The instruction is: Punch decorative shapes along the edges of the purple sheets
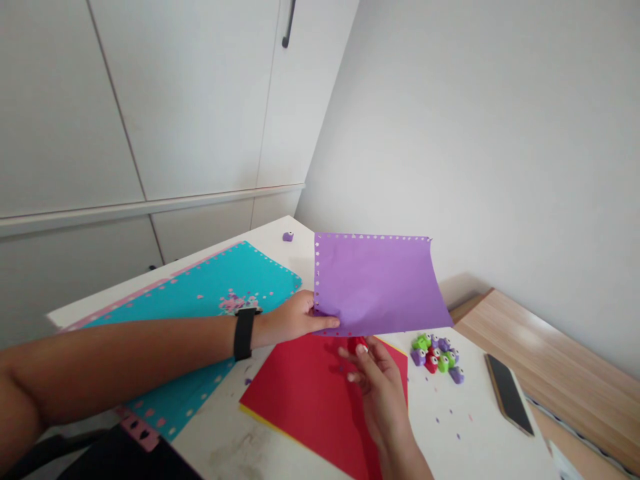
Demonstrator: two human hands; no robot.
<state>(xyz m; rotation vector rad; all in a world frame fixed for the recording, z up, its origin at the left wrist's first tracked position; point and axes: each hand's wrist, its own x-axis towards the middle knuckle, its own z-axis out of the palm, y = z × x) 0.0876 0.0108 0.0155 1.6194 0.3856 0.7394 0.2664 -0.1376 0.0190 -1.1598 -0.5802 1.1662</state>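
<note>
Since the view runs from room down to bench, record starts large: white cabinet doors [125,100] with a dark handle [289,23] fill the upper left, a pale wall [480,133] fills the right, and a white table [465,400] lies below, its right edge meeting a wood-grain surface [550,340]. On the table: a teal paper sheet [220,287] with pink punched marks along its edges, and a red paper sheet [305,400] with a yellow sheet [265,421] showing at its lower edge. A purple paper sheet [375,283], small holes along its top and left edges, is held up off the table, its lower edge over the far edge of the red sheet. Left hand [293,319], black wristband [244,333] above it, is clamped on that sheet's lower left edge between thumb and fingers. Right hand [380,393] sits just below, fingertips together on a small red object [357,345], partly hidden, kind unclear. A strip of white table dotted with tiny paper bits [450,427] runs between the red sheet and a dark phone [507,395] near the right edge. Just below the purple sheet's right corner sits a cluster of purple, green and red craft punches [435,357]; one purple punch [288,237] lies apart, near the far corner.
</note>
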